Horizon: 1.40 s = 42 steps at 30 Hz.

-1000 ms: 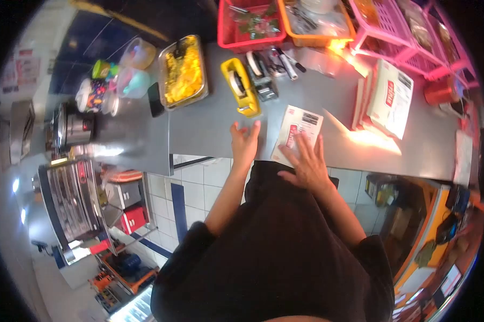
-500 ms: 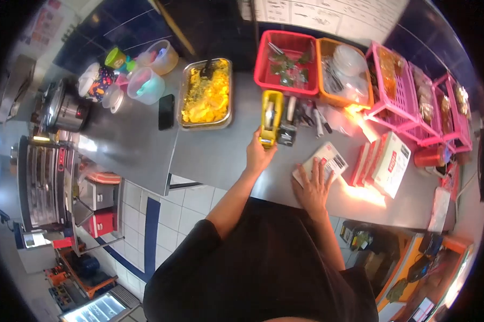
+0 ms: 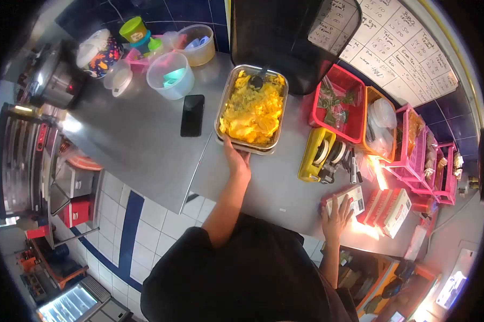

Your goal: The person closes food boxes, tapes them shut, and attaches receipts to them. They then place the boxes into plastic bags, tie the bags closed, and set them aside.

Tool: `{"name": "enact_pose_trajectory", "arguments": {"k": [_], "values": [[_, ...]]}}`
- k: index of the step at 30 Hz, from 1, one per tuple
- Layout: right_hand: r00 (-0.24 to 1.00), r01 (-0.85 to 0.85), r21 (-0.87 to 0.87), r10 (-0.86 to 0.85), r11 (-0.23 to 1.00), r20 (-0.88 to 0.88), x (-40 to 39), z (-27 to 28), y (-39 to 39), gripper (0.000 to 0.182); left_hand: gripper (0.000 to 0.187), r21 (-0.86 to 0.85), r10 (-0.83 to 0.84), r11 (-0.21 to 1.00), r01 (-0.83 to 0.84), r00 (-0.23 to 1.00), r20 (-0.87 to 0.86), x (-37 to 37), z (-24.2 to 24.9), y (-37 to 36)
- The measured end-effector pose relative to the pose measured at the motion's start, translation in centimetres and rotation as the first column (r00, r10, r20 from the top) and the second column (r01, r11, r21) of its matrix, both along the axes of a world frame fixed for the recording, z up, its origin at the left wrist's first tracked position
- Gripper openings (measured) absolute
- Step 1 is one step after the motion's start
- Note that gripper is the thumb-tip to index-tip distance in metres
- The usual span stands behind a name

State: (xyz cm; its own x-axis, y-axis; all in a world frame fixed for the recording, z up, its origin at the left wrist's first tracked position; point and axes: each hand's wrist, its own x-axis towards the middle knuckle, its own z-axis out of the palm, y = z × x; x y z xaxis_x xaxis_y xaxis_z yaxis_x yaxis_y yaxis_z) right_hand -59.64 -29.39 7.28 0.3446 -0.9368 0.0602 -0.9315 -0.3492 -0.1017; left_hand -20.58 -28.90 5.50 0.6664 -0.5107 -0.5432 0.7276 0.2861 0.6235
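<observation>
My left hand (image 3: pixel 237 161) is at the near edge of a metal tray (image 3: pixel 277 140) of yellow food, thumb on the rim and fingers under it. A black utensil (image 3: pixel 256 81) lies in the food. My right hand (image 3: pixel 336 217) rests with fingers spread on a white and red box (image 3: pixel 355 197). Left of that box, the yellow tape dispenser (image 3: pixel 309 161) stands beside a black one (image 3: pixel 333 156).
A phone (image 3: pixel 192 115) lies left of the tray, below plastic tubs (image 3: pixel 170 80). Red (image 3: pixel 352 124) and orange baskets (image 3: pixel 380 145), pink racks (image 3: pixel 414 155) and more boxes (image 3: pixel 389 212) are at the right. A slow cooker (image 3: pixel 56 78) stands far left.
My left hand has let go of the yellow tape dispenser and moved left to the food tray. My right hand stays on the box. The view has turned and shifted left.
</observation>
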Motion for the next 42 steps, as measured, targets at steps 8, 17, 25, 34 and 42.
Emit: {"name": "enact_pose_trajectory", "arguments": {"k": [8,17,25,34,42], "values": [[0.992,0.121,-0.008,-0.121,0.993,-0.045,2.0,-0.6,-0.5,0.059,0.091,-0.282,-0.249,0.935,0.214,0.964,-0.097,4.0,0.2,-4.4],[0.979,0.203,-0.019,-0.204,0.979,-0.014,3.4,-0.9,-1.0,0.058,0.107,-0.458,-0.394,0.843,0.284,0.904,-0.165,8.6,3.9,2.0],[0.969,0.224,-0.072,-0.230,0.972,-0.091,3.5,-1.7,-1.6,0.063,0.100,-0.463,-0.325,0.883,0.081,0.816,-0.477,6.5,1.9,7.4],[0.963,0.224,-0.089,-0.234,0.971,-0.136,2.7,-2.7,-1.8,0.062,0.097,-0.100,-0.467,0.884,0.457,0.873,-0.137,4.7,0.2,5.8],[0.961,0.273,-0.051,-0.274,0.961,-0.020,3.3,-1.8,-1.9,0.064,0.073,0.674,-0.804,0.401,-0.620,0.115,0.584,13.7,-2.5,5.6]]}}
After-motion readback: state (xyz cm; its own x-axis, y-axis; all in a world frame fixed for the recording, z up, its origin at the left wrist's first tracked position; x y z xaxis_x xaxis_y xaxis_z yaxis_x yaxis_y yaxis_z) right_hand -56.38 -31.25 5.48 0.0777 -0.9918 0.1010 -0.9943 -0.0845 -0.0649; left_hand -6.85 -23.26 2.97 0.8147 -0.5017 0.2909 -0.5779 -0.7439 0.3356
